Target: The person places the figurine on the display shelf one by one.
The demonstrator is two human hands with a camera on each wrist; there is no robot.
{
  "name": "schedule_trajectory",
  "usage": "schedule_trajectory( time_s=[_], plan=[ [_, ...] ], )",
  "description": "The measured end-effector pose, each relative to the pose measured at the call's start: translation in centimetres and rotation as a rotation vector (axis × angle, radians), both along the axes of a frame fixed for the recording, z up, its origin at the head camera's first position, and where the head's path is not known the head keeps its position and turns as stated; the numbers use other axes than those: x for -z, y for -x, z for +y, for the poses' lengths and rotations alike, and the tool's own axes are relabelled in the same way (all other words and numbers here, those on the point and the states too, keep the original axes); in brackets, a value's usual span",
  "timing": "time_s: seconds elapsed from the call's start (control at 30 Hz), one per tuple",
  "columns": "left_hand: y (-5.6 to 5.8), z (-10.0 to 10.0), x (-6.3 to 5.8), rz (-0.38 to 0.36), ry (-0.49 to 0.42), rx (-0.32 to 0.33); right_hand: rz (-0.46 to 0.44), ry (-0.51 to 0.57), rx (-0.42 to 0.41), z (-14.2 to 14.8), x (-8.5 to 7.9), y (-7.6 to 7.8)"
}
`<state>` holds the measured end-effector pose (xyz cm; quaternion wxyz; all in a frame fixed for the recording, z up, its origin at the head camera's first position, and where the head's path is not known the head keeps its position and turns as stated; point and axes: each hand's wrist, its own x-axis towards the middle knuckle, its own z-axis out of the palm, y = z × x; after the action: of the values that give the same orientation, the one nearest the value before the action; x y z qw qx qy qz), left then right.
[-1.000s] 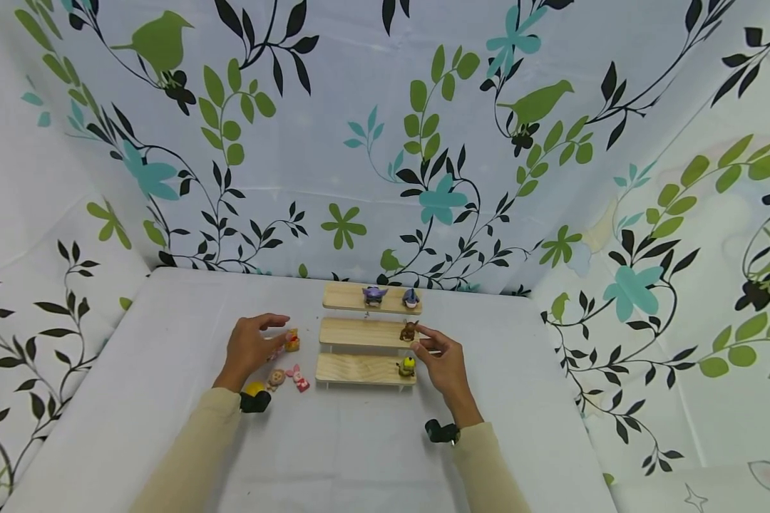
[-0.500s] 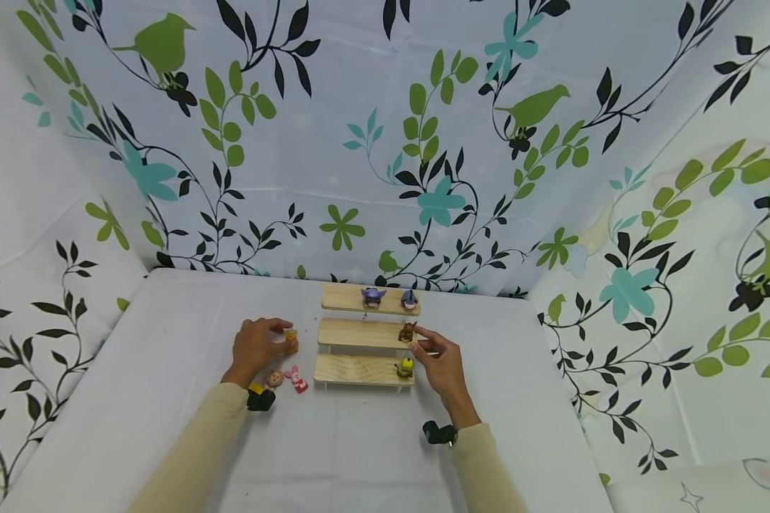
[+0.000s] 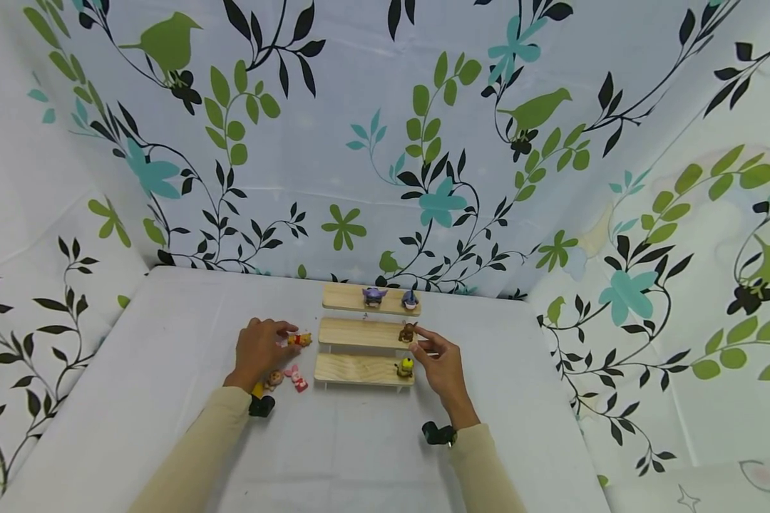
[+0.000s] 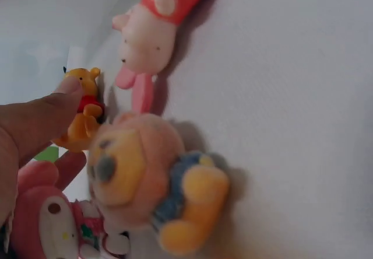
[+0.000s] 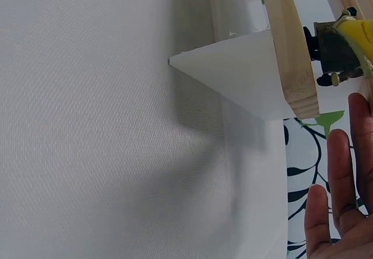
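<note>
My left hand [image 3: 261, 350] pinches a yellow bear figurine [image 3: 300, 340] in a red shirt, left of a three-tier wooden display stand [image 3: 353, 368]. In the left wrist view the thumb overlaps the bear figurine [image 4: 86, 107]. Near that hand lie a pink-eared piglet figurine [image 4: 148, 43], a fuzzy tan bear figurine [image 4: 137, 177] and a pink-hooded figurine [image 4: 49, 218]. My right hand [image 3: 444, 360] holds a small brown figurine [image 3: 407, 332] between thumb and index finger at the middle tier's right end. Its other fingers extend loosely in the right wrist view, where the brown figurine is hidden.
On the top tier stand a purple figurine [image 3: 373, 296] and a blue-grey figurine [image 3: 411, 299]. A yellow-topped figurine [image 3: 405, 367] occupies the bottom tier's right end. Patterned cloth [image 3: 346, 164] hangs behind the white table [image 3: 334, 456]. A yellow object [image 3: 257, 389] shows beside the left wrist.
The yellow bear figurine has gone from upright to lying sideways in my left hand, its head toward the stand. My right hand stays in place at the brown figurine.
</note>
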<state>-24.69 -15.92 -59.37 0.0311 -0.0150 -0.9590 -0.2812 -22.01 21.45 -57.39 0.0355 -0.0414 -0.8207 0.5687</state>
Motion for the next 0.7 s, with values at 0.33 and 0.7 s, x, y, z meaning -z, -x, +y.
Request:
schedule_trajectory(
  time_s=[0.33,0.7],
  plan=[
    [0.64,0.33,0.27,0.004,0.09,0.022,0.007,0.017,-0.005,-0.09,0.25,0.04],
    [-0.14,0.53,-0.56,0.076,-0.091,-0.059,0.017,0.017,0.018,-0.3,0.16,0.12]
  ],
)
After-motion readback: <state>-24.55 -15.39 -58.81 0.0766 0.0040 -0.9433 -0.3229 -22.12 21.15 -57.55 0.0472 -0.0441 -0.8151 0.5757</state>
